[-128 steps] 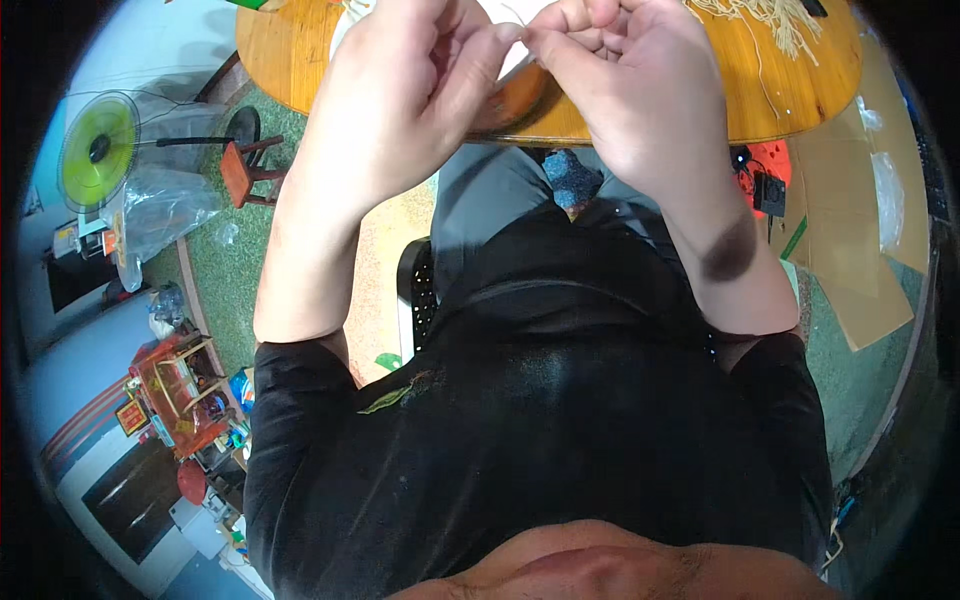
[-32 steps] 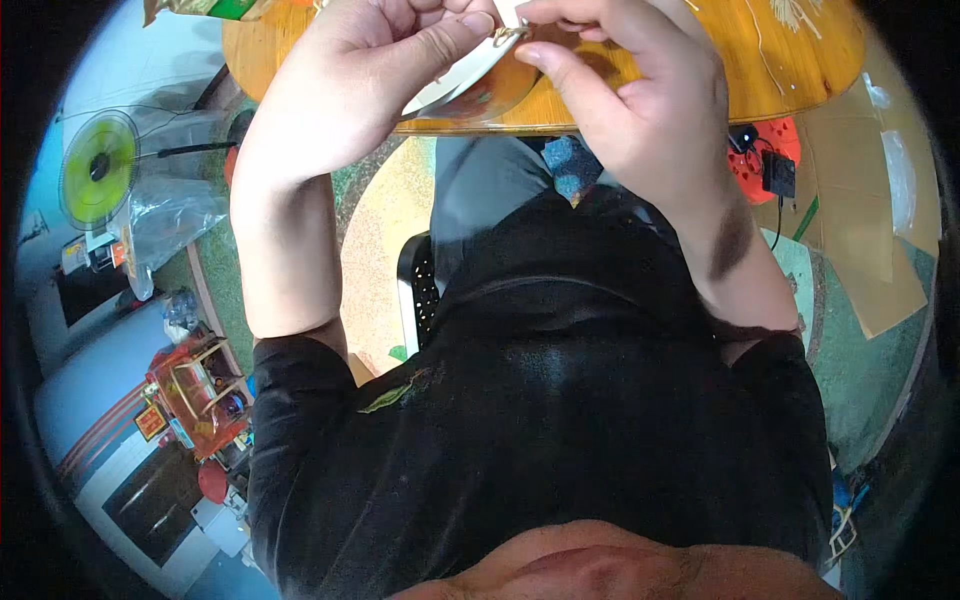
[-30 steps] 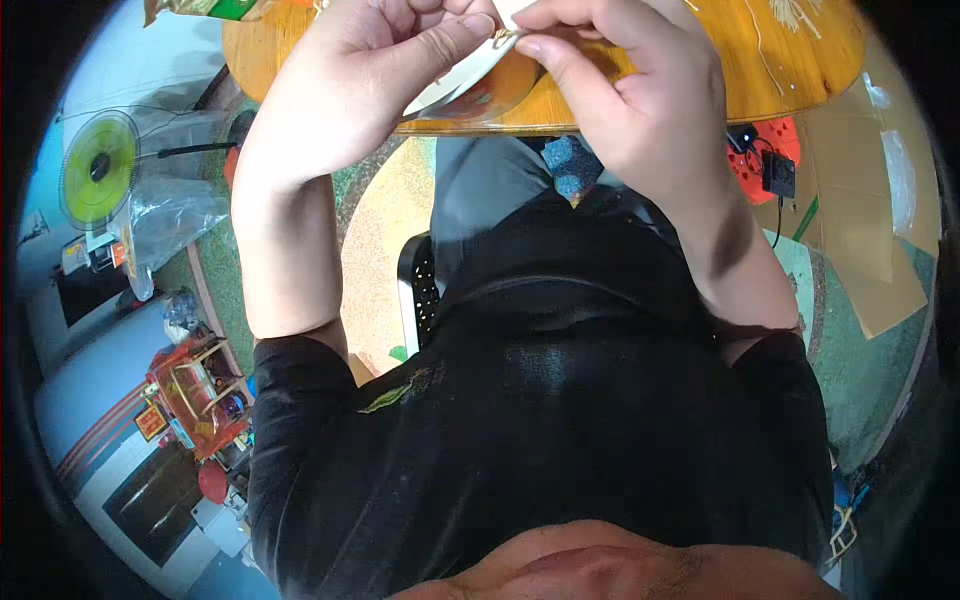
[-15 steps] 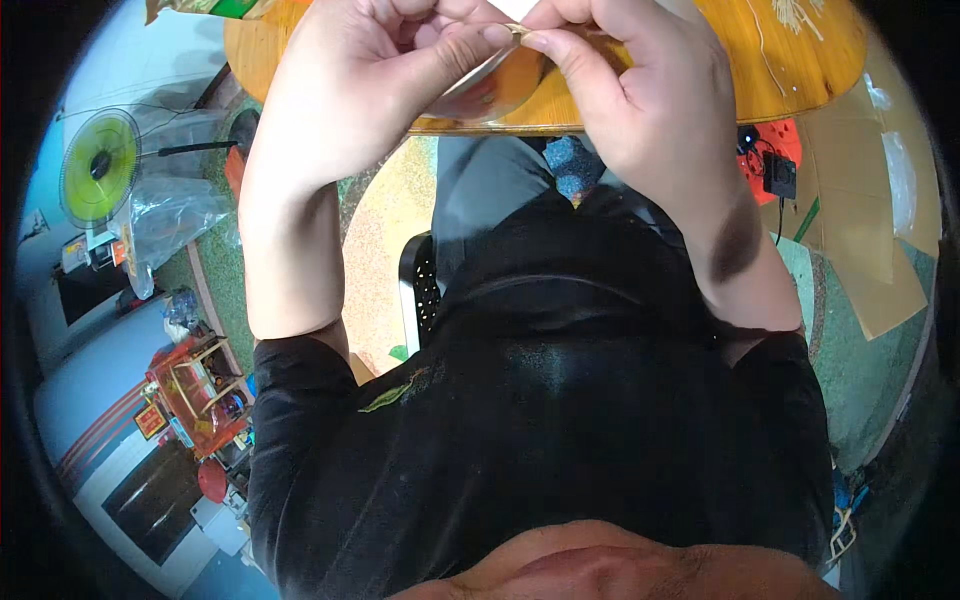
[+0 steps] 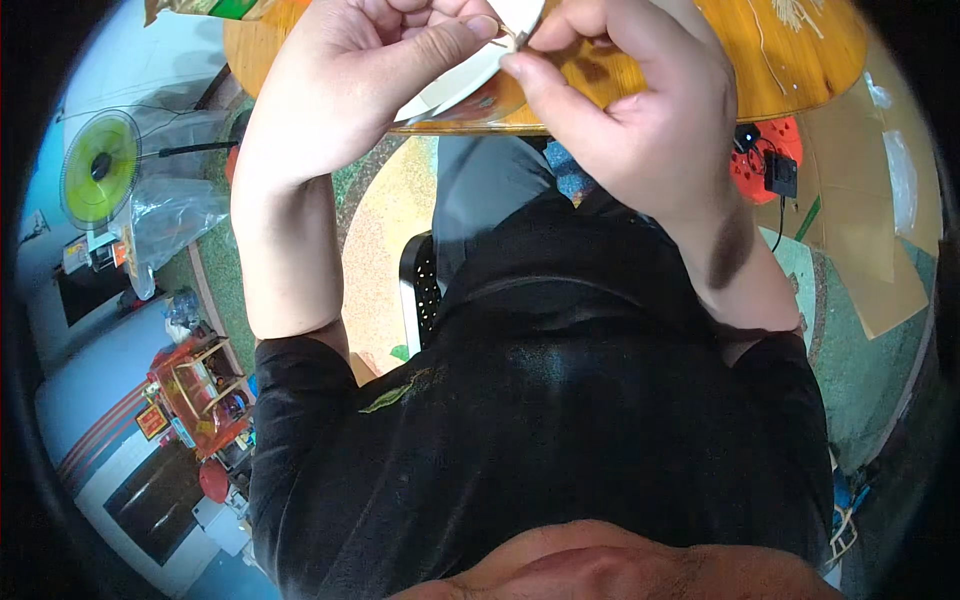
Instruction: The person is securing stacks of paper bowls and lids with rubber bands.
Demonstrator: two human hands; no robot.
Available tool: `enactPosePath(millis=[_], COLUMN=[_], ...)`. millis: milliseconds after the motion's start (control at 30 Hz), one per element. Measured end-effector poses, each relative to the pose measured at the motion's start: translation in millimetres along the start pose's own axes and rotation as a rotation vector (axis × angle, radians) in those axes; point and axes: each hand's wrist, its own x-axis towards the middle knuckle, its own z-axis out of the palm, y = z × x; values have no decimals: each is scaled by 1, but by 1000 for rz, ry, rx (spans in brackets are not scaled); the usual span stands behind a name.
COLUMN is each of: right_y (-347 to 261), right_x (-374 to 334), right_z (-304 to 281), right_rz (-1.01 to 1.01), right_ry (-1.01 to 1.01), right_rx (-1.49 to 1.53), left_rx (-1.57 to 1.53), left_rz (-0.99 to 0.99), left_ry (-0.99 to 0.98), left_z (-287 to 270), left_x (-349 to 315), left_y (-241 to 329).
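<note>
Both hands meet over the near side of the wooden table, at the top of the view. My left hand (image 5: pixel 385 70) pinches a thin, pale brown strand (image 5: pixel 508 38) between thumb and finger. At the strand's small pale end, my right hand (image 5: pixel 640 95) closes its thumb and forefinger. What the strand is made of is too small to tell. Under and behind my fingers lies a white, smooth piece with a curved edge (image 5: pixel 462 88), partly hidden by my left hand.
The yellow-brown wooden table (image 5: pixel 700 75) has pale straw-like strands (image 5: pixel 797 14) at its right. A green fan (image 5: pixel 101 166) stands at the left near clear plastic sheeting (image 5: pixel 175 215). Cardboard (image 5: pixel 865 225) lies on the right, beside a red stool-like thing (image 5: pixel 750 180).
The white piece has come into view beneath my hands. My right thumb and forefinger have shifted slightly down and left, a little wider apart. My left hand has moved slightly left.
</note>
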Motion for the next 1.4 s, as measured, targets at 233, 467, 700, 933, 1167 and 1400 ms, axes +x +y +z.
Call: enactPosePath(millis=[233, 467, 700, 933, 1167, 1400], right_y=[-2, 54, 23, 29, 35, 55], right_x=[-2, -8, -24, -22, -2, -6], right_z=[11, 45, 7, 7, 4, 23], right_rz=[116, -401, 267, 193, -312, -385], right_ry=[26, 335, -209, -368, -28, -57], right_rx=[87, 447, 170, 273, -111, 76], left_rx=[-452, 102, 590, 806, 788, 744], left_rz=[789, 68, 135, 64, 156, 151], left_ry=[-491, 101, 378, 430, 277, 275], left_z=[-15, 8, 21, 36, 23, 19], left_x=[45, 2, 2, 5, 4, 6], left_y=[-62, 3, 13, 26, 16, 14])
